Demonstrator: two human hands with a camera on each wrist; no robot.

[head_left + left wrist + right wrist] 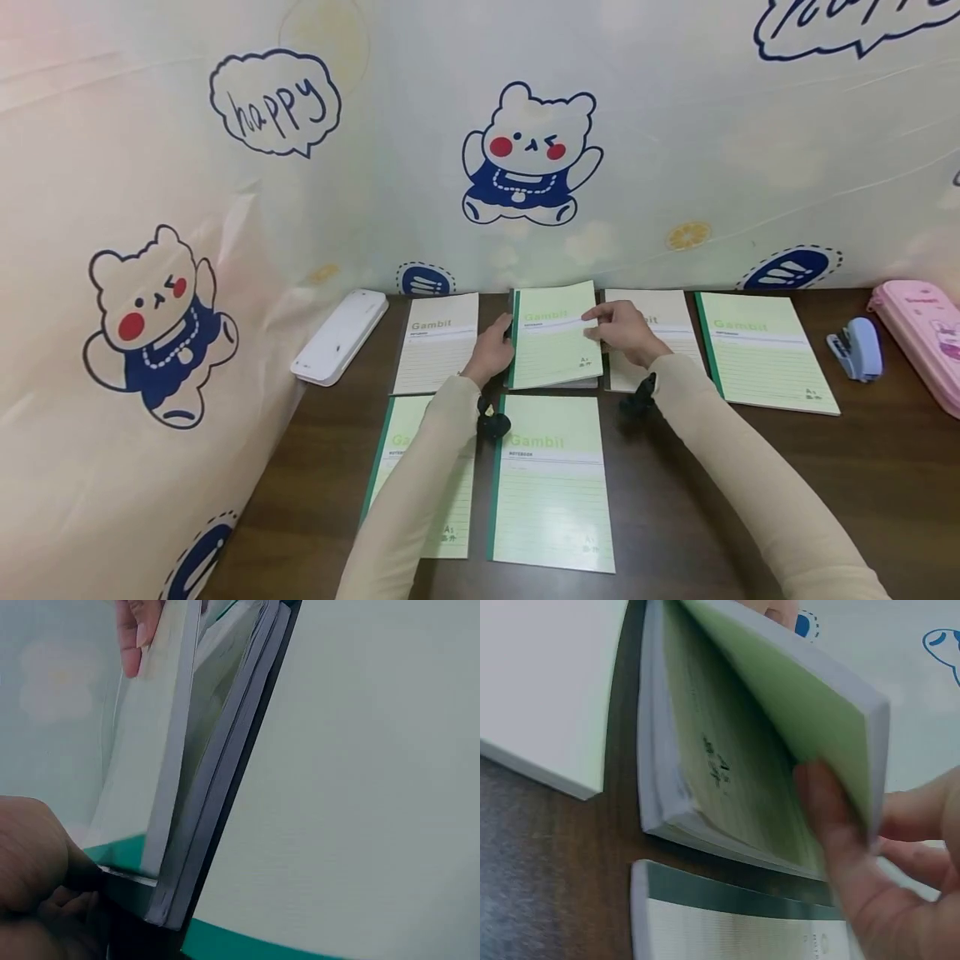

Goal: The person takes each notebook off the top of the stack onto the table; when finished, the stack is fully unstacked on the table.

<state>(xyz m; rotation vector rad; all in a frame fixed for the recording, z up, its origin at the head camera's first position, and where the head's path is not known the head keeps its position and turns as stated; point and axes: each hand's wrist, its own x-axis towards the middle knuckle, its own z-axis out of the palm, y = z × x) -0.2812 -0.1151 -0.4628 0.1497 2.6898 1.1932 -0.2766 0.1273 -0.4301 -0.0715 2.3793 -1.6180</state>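
Observation:
Both hands hold a light green Gambit notebook (555, 337) with a dark green spine, at the middle of the back row. My left hand (491, 348) grips its spine side. Thumb and fingers of my right hand (628, 332) pinch its right edge. In the right wrist view that edge is tilted up, apart from a similar notebook (735, 772) beneath, which lies on a small stack. White-covered notebooks lie on either side, one on the left (442, 333) and one on the right (663, 312), partly behind my right hand.
Two green notebooks lie in front, one (553, 483) whole, the other (442, 533) partly under my left sleeve. Another green notebook (772, 350) is at right, beside a blue stapler (862, 350) and a pink case (918, 333). A white case (341, 337) stands at the table's left edge.

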